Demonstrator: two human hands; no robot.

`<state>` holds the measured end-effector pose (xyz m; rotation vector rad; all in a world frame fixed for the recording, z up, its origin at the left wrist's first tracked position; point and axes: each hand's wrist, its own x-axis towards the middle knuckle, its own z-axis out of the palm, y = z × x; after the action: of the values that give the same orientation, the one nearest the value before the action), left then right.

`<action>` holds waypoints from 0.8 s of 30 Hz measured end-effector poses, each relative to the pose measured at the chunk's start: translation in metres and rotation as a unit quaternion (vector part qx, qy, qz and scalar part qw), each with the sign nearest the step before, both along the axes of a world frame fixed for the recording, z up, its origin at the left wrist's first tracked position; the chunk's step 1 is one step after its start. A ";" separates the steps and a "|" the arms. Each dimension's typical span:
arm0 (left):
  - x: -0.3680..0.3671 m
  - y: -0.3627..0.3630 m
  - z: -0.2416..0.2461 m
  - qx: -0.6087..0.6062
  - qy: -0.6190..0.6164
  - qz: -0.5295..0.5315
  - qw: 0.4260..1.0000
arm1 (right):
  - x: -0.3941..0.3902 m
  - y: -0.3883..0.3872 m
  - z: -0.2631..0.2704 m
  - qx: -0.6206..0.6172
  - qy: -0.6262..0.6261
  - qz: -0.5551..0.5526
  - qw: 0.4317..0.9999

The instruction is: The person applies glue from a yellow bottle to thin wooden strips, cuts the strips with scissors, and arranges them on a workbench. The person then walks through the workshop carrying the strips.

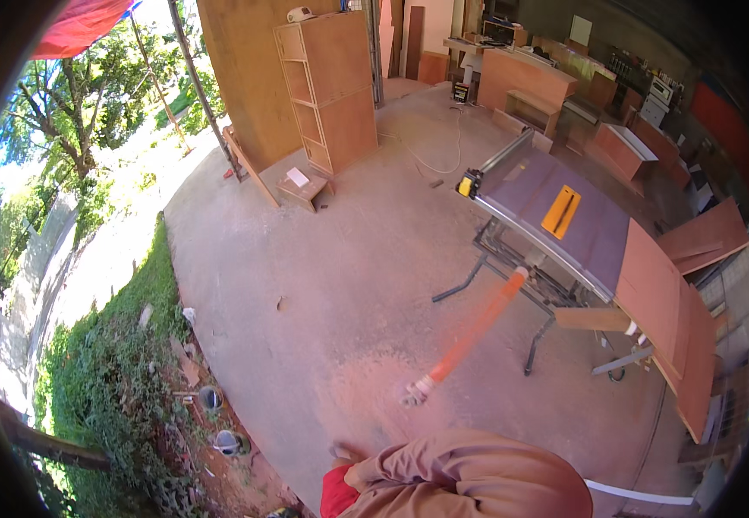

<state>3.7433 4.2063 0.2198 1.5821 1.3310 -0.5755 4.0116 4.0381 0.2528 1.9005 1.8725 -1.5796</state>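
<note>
Neither of my hands can be made out in the head view. Brown cloth of a garment (478, 472) fills the bottom edge, with a piece of red cloth (337, 492) beside it. Just beyond lies a patch of reddish sawdust (361, 395) on the concrete floor (323, 259). An orange hose (478, 327) slants from beneath a table saw (556, 188) down to this patch. The saw has a dark top, a yellow blade insert (561, 212) and folding metal legs (538, 343). Wooden panels (666, 304) adjoin its near right side.
A tall wooden cabinet (342, 90) and a low stool (306, 188) stand ahead. Wooden carcasses (523, 78) crowd the back right. At left the floor edge drops to grass and soil, where two buckets (231, 443) sit. A white cord (436, 169) trails across the floor.
</note>
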 end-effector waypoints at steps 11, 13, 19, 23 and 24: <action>0.407 0.234 -0.039 -0.005 0.000 -0.043 0.999 | 0.401 0.182 -0.061 0.002 -0.013 -0.198 0.980; 0.496 0.298 -0.028 0.009 -0.018 -0.036 0.999 | 0.457 0.195 -0.078 -0.003 -0.019 -0.243 0.970; 0.876 0.461 -0.012 0.113 -0.103 -0.042 0.987 | 0.621 0.206 -0.060 -0.046 0.045 -0.302 0.951; 1.119 0.459 -0.007 0.171 -0.234 -0.153 0.945 | 0.766 0.200 -0.028 -0.067 0.036 -0.370 0.926; 1.175 0.444 -0.002 0.164 -0.259 -0.172 0.936 | 0.808 0.195 -0.031 -0.079 0.026 -0.401 0.913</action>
<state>4.9187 4.6507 0.2177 2.0836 0.7779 -0.1144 4.8199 4.2327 0.2217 2.7439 0.9280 -1.8705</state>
